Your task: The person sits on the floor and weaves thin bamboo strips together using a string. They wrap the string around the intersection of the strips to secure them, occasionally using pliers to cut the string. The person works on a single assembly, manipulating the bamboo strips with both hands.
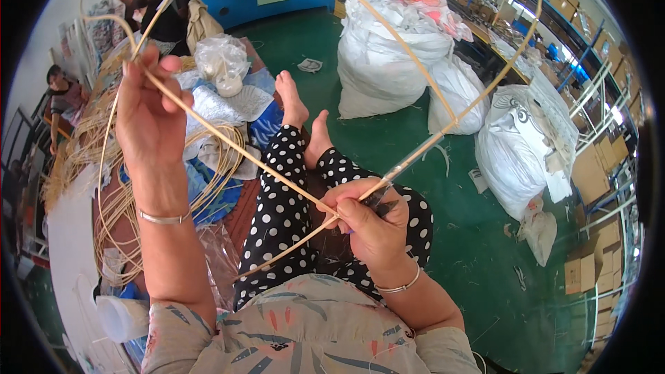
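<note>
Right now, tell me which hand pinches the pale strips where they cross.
The right hand, gripping the crossed pale strips between thumb and fingers; the left hand is raised, well away from that crossing.

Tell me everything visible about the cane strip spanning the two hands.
The cane strip is slender, pale tan and smooth-looking, like natural rattan. It slants nearly straight from the left hand down to the pinching right hand, passing above the polka-dot trousers. There it crosses another strip; how they join is hidden.

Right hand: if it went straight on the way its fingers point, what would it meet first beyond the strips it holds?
Likely the polka-dot left trouser leg; depth is unclear, so the right hand may pass above.
</note>
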`<action>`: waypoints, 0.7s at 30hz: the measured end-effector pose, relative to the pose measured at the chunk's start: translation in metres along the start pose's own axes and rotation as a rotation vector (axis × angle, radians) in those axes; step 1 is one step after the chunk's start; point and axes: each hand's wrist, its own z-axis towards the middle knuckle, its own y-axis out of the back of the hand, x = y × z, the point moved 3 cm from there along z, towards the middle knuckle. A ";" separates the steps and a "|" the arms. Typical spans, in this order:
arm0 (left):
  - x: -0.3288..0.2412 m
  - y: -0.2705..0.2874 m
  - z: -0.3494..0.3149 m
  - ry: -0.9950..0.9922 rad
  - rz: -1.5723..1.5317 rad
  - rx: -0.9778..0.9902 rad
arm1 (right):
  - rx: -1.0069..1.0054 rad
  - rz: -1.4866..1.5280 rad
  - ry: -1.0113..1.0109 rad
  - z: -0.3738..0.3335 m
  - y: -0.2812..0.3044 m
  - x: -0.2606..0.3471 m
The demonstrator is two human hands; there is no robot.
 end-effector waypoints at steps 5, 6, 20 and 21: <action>0.021 -0.004 -0.074 0.059 0.911 0.202 | 0.003 -0.319 0.122 0.008 0.026 0.007; 0.016 -0.022 -0.093 -0.262 1.192 0.343 | 0.013 -0.318 0.106 0.008 0.026 0.010; 0.019 -0.098 -0.141 -0.372 1.430 1.102 | 0.092 -0.663 0.431 -0.003 0.010 0.018; 0.019 -0.093 -0.141 -0.304 1.505 1.066 | 0.081 -0.644 0.412 -0.008 0.009 0.018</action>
